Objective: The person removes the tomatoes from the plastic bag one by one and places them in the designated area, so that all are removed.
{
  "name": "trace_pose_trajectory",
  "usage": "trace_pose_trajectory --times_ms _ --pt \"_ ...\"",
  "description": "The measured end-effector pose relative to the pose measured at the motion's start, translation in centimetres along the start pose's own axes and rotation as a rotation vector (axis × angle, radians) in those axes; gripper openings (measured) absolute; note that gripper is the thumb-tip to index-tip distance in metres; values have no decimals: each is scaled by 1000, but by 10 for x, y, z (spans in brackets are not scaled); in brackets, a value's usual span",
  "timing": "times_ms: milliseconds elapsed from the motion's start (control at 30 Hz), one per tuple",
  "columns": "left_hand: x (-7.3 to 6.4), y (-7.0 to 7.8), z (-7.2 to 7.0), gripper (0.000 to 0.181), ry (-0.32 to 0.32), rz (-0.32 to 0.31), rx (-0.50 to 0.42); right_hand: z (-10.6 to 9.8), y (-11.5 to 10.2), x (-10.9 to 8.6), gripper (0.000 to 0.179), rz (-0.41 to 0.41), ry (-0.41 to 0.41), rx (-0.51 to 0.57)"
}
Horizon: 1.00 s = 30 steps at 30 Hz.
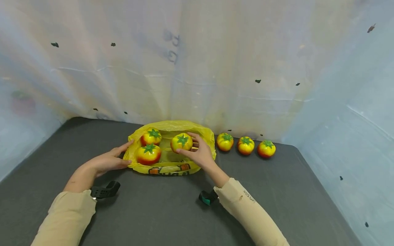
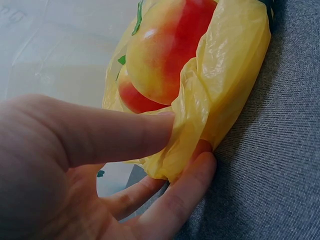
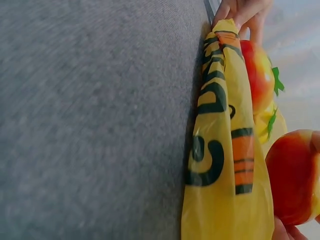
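A yellow plastic bag (image 1: 176, 125) lies opened out, its sides standing up around two red-and-yellow tomatoes with green leafy tops, a rear tomato (image 1: 150, 137) and a front tomato (image 1: 147, 156). My left hand (image 1: 107, 161) pinches the bag's left edge; in the left wrist view the thumb (image 2: 145, 131) is on the inner side and fingers are outside. Over the bag's right half, my right hand (image 1: 201, 153) grips another tomato (image 1: 181, 140) between thumb and fingers. The right wrist view shows this held tomato (image 3: 292, 175) beside the bag's printed front (image 3: 212, 130).
Right of the bag, three more tomatoes stand in a row: the near-bag one (image 1: 225, 142), the middle one (image 1: 245, 147) and the far one (image 1: 266, 150). All rest on a dark grey tabletop (image 1: 160, 212). Pale sheeting (image 1: 215, 61) rises behind and at both sides.
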<state>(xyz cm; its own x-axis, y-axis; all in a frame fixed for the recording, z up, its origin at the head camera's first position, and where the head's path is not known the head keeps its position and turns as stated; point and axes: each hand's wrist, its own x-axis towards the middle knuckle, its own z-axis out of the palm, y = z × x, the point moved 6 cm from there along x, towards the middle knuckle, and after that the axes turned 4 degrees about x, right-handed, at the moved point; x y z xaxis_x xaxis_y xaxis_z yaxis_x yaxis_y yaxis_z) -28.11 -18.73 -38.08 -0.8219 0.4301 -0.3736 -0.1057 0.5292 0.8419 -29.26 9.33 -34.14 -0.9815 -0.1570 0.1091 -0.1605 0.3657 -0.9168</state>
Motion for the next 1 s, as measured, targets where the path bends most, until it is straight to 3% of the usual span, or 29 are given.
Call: trace_pose_trajectory --times_ms 300,500,1000 --pt "0 0 -3 91 -8 -4 8 -19 6 -7 71 35 25 -10" --pt "1 -1 -3 92 -8 -18 8 -35 6 -13 72 4 39 -38" --pt "-1 -3 -3 92 12 -33 27 -65 8 -23 72 17 28 -83"
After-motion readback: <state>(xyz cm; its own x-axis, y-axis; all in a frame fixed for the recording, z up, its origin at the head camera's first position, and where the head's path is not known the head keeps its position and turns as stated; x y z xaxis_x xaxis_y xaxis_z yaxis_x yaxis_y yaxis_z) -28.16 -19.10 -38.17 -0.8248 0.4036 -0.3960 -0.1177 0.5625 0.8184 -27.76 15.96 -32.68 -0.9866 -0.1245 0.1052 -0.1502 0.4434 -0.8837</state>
